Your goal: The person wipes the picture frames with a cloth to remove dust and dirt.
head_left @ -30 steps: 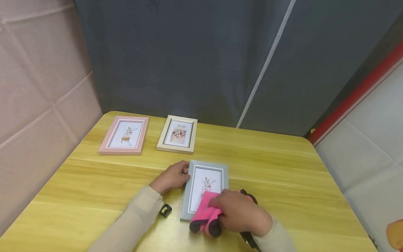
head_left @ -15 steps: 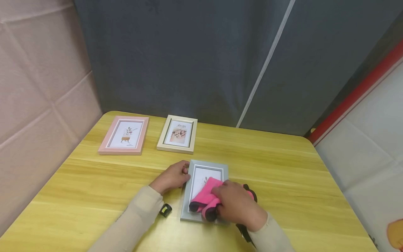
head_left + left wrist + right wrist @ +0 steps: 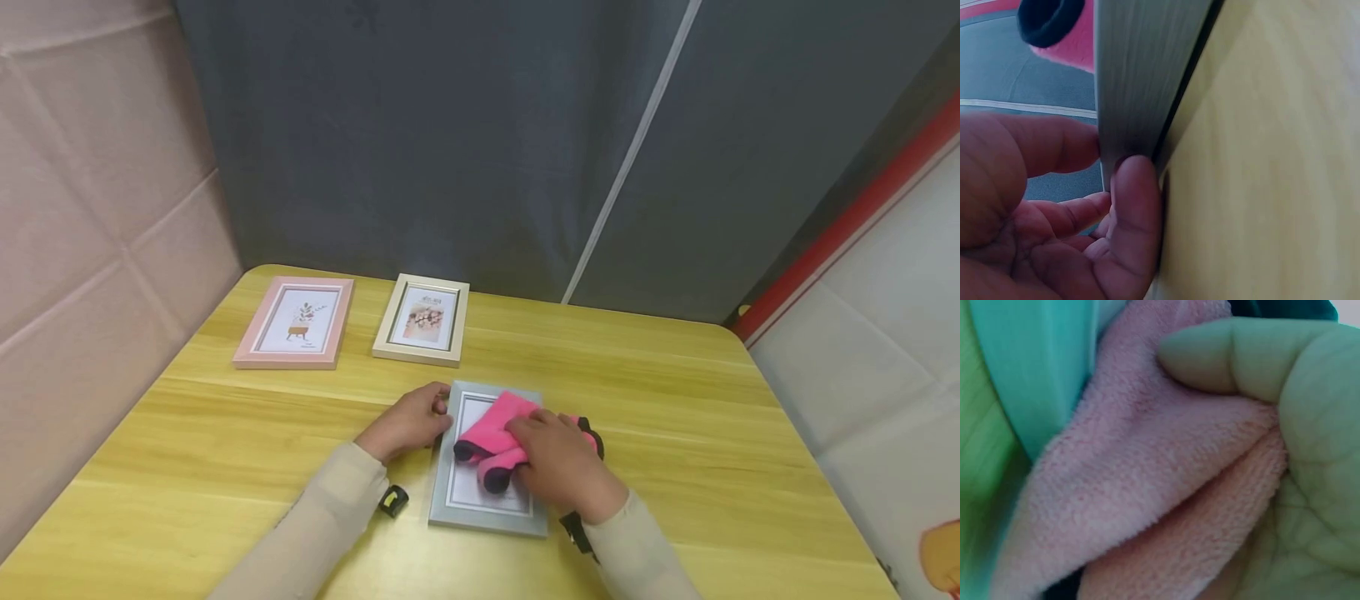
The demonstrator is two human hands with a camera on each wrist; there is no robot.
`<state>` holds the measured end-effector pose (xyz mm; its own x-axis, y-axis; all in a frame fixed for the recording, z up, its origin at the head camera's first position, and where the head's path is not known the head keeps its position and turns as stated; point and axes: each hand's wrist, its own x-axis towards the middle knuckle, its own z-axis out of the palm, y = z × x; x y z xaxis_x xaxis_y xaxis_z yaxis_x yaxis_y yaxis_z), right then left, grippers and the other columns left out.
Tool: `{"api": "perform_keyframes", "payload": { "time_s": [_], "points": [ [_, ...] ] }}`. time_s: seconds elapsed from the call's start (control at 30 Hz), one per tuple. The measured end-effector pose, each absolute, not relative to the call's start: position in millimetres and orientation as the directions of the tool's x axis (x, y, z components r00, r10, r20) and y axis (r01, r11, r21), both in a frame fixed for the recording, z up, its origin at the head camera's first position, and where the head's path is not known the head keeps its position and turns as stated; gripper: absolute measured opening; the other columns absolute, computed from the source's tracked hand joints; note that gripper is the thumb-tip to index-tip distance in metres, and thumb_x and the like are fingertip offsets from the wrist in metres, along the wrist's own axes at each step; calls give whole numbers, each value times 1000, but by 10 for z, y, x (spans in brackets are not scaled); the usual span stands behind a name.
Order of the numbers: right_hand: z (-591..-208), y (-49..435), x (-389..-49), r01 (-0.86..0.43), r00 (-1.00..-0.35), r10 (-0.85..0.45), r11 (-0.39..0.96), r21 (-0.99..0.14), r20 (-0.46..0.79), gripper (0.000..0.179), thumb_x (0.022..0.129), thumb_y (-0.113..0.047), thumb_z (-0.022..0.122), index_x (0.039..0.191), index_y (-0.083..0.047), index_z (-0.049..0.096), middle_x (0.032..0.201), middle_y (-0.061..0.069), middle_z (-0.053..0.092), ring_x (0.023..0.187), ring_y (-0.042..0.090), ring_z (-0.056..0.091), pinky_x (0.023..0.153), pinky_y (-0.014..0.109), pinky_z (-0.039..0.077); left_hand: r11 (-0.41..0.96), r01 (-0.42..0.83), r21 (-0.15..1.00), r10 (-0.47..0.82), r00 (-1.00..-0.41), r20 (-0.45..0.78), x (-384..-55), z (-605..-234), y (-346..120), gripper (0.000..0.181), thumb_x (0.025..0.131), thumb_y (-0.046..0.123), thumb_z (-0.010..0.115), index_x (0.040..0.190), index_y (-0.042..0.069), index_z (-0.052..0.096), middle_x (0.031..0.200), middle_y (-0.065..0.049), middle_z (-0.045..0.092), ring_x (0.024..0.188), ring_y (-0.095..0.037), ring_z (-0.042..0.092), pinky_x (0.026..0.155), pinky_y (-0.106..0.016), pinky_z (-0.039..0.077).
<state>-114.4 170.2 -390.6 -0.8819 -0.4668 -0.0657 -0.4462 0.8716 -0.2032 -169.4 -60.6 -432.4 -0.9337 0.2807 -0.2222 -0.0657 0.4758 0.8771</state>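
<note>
A grey-blue picture frame [image 3: 487, 521] lies face up on the wooden table. At its upper left edge my left hand [image 3: 411, 423] holds the frame's side; in the left wrist view the thumb and curled fingers [image 3: 1135, 219] touch that outer side [image 3: 1141, 75]. Bunched in my right hand [image 3: 562, 462] is a pink cloth [image 3: 498, 425] with dark trim, which covers the upper and middle part of the framed picture. The right wrist view shows the thumb pressing into the folds of the fluffy cloth [image 3: 1116, 469], right beside the frame's edge [image 3: 1029, 362].
Toward the back left of the table [image 3: 675, 400] lie a pink picture frame [image 3: 285, 364] and a cream-gold picture frame [image 3: 416, 357]. A dark grey curtain [image 3: 450, 142] stands along the far edge, with a pink wall covering [image 3: 97, 208] at the left.
My right hand has slid the pink cloth from the frame's lower edge up toward its top, uncovering the lower part of the picture. The left hand has stayed in place.
</note>
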Motion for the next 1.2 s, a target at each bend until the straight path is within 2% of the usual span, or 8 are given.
{"api": "perform_keyframes", "payload": {
  "time_s": [0.1, 0.23, 0.5, 0.7, 0.83, 1.0, 1.13, 1.2],
  "points": [
    [-3940, 1719, -1182, -432, -888, -454, 878, -207, -72, 44, 87, -15, 71, 130, -14, 61, 128, 2, 62, 128, 28, 47, 109, 57, 31, 471, -66, 880, 281, -934, -221, -1697, -4323, -605, 50, 92, 1, 62, 140, -3, 47, 98, -8, 55, 69, -16, 53, 61, -30, 52],
    [-3969, 1735, -1213, -423, -891, -446, 881, -209, -77, 51, 89, -20, 70, 138, -12, 56, 140, 5, 55, 135, 30, 41, 111, 58, 28, 471, -66, 880, 282, -934, -221, -1694, -4320, -600, 51, 92, 0, 62, 140, -3, 47, 98, -8, 55, 69, -16, 53, 61, -29, 52],
    [-4017, 1775, -1253, -398, -901, -430, 876, -274, -64, 59, 90, -20, 69, 145, -11, 50, 149, 8, 47, 142, 33, 34, 113, 62, 22, 487, -56, 872, 278, -936, -216, -1691, -4325, -599, 51, 92, 2, 63, 140, -4, 47, 99, -8, 56, 68, -16, 55, 60, -29, 51],
    [-4007, 1820, -1278, -439, -897, -429, 827, -351, 110, 38, 85, 0, 66, 121, -12, 68, 122, 3, 66, 121, 25, 57, 106, 46, 41, 468, -67, 881, 279, -935, -220, -1686, -4326, -587, 52, 92, 0, 62, 140, -5, 46, 98, -8, 55, 68, -17, 54, 59, -29, 51],
    [-3926, 1818, -1247, -477, -879, -451, 811, -337, 159, 28, 88, 0, 66, 111, -15, 72, 111, 1, 70, 111, 23, 63, 100, 41, 47, 466, -73, 882, 278, -934, -225, -1686, -4326, -588, 51, 93, 0, 62, 140, -4, 46, 98, -8, 55, 69, -17, 54, 60, -30, 52],
    [-3738, 1816, -1141, -583, -802, -590, 744, -327, 88, 28, 89, -2, 69, 112, -17, 72, 106, -5, 70, 102, 16, 64, 95, 37, 50, 471, -62, 880, 288, -932, -220, -1688, -4312, -612, 50, 94, 1, 61, 141, -4, 45, 98, -8, 55, 75, -17, 55, 65, -30, 53],
    [-3580, 1815, -1012, -612, -729, -684, 673, -415, -32, 27, 90, -6, 70, 112, -21, 73, 101, -14, 67, 92, 7, 60, 89, 33, 51, 459, -58, 887, 298, -930, -215, -1686, -4295, -629, 50, 93, -1, 60, 141, -5, 45, 96, -9, 53, 80, -19, 54, 68, -31, 54],
    [-3534, 1798, -949, -610, -701, -707, 661, -438, -90, 21, 90, -10, 71, 106, -24, 72, 95, -17, 64, 86, 5, 57, 84, 29, 51, 449, -71, 891, 296, -929, -223, -1686, -4290, -632, 50, 93, -1, 60, 140, -5, 45, 96, -9, 53, 81, -19, 54, 69, -31, 54]
  ]
}}
